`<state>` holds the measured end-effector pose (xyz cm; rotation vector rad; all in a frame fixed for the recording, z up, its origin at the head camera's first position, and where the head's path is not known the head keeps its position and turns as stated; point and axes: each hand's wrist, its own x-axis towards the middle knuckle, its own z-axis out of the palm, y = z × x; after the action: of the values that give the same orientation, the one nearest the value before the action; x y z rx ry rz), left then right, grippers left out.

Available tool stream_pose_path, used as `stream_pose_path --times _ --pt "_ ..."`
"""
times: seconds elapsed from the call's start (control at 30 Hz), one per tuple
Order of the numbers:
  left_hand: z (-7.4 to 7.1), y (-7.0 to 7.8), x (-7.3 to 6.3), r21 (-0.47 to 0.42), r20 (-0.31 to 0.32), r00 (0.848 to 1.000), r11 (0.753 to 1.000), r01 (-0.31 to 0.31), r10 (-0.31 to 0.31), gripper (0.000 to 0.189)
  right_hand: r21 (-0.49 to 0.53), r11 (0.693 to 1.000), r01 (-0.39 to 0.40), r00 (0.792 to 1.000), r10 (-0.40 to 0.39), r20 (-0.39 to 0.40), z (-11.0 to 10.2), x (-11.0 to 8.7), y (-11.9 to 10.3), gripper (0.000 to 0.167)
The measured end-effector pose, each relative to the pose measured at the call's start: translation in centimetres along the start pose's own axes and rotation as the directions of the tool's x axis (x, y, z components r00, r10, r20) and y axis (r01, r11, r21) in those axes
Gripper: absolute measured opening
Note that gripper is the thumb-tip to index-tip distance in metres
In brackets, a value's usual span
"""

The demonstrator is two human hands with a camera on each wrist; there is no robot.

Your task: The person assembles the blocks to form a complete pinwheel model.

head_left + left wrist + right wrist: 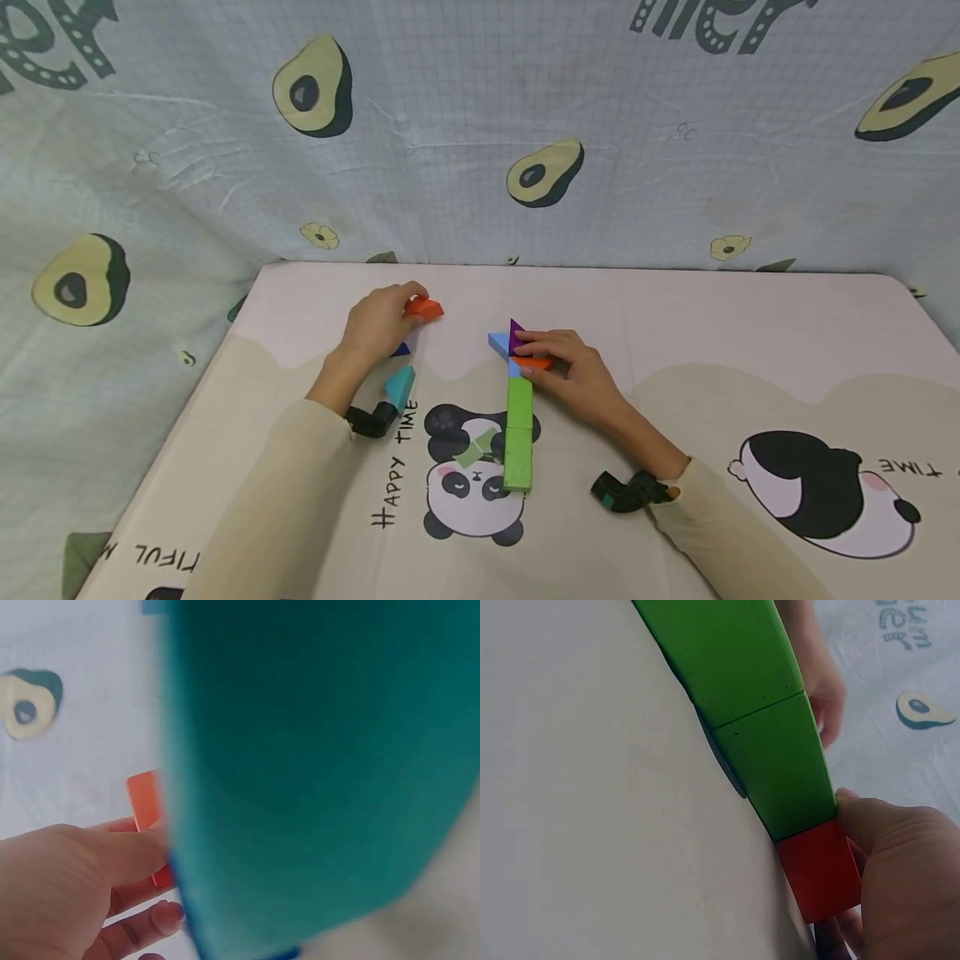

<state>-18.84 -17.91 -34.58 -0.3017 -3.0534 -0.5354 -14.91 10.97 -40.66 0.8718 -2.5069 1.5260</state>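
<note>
My left hand (377, 323) pinches a small orange-red block (426, 309) between thumb and fingers toward the table's far left. In the left wrist view that red block (146, 801) is partly covered by the thumb. My right hand (576, 371) rests at the top of a row of blocks, its thumb and fingers around an orange block (534, 363). Its fingertips touch a purple triangular block (516, 340). Beside these lies a light blue triangular block (498, 342). Two green blocks (519, 433) run end to end toward me.
A teal block (400, 387) and a dark blue triangular block (402, 350) lie by my left wrist; the teal one fills much of the left wrist view. Panda drawings decorate the tablecloth (600, 533). An avocado-print curtain (435, 83) hangs behind the table's far edge.
</note>
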Motion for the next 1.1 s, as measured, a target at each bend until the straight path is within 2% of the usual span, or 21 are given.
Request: stream_pose_path --times 0.13,0.27,0.37,0.63,0.93,1.1 --pt "-0.8 1.6 -0.3 0.026 -0.046 0.995 0.995 -0.093 0.094 0.031 0.0 1.0 0.001 1.0 -0.001 0.001 0.0 0.0 0.0 0.031" --pt "-1.2 2.9 -0.6 0.036 -0.086 0.978 0.981 -0.19 0.192 0.032 0.002 1.0 -0.007 1.0 0.007 0.002 -0.1 -0.1 0.0 0.031" --pt "-1.1 3.5 -0.8 0.042 -0.096 0.967 0.972 -0.232 0.235 0.032 -0.002 1.0 -0.017 1.0 0.017 0.007 -0.1 -0.1 0.0 0.031" --pt "0.1 4.9 -2.5 -0.05 -0.104 0.967 0.97 -0.237 0.231 0.031 -0.018 1.0 -0.008 1.0 0.009 0.006 0.0 0.0 0.0 0.032" --pt "2.1 5.9 -3.9 0.042 -0.064 0.964 0.966 -0.256 0.258 0.032 -0.023 1.0 -0.016 1.0 0.016 0.002 0.0 0.0 -0.1 0.032" --pt "3.0 5.8 -4.2 0.02 -0.065 0.961 0.963 -0.267 0.268 0.032 -0.019 1.0 -0.001 1.0 0.001 0.007 0.0 0.1 0.1 0.032"
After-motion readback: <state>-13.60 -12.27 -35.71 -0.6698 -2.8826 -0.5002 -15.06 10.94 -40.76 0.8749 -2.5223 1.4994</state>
